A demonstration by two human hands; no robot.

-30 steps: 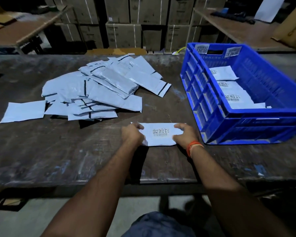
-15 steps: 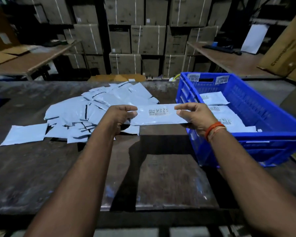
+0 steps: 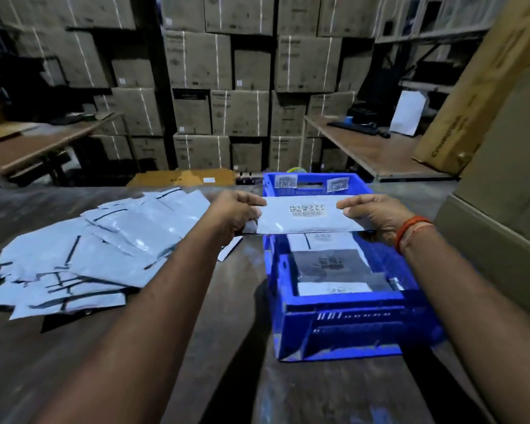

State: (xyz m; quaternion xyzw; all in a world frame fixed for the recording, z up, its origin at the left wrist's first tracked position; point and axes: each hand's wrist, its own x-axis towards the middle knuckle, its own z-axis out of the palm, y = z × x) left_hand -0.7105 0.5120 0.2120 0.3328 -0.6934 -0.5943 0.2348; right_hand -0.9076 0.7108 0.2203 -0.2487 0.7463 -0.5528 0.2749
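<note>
stacked cartons fill the background behind a dark worktable (image 3: 196,347). both hands hold one grey mailer (image 3: 300,220) level above the blue crate (image 3: 343,328): left hand (image 3: 236,214) pinches its left end, right hand (image 3: 377,217) its right end; loose mailers (image 3: 98,252) lie left.

One view only is given, taken from head height at the near edge of the bench (image 3: 236,347). It is aimed forward and slightly down toward the far edge; the left hand (image 3: 236,215) and right hand (image 3: 377,215) are seen close.

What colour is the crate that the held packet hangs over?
The crate is bright blue; the head view shows it plainly.
</note>
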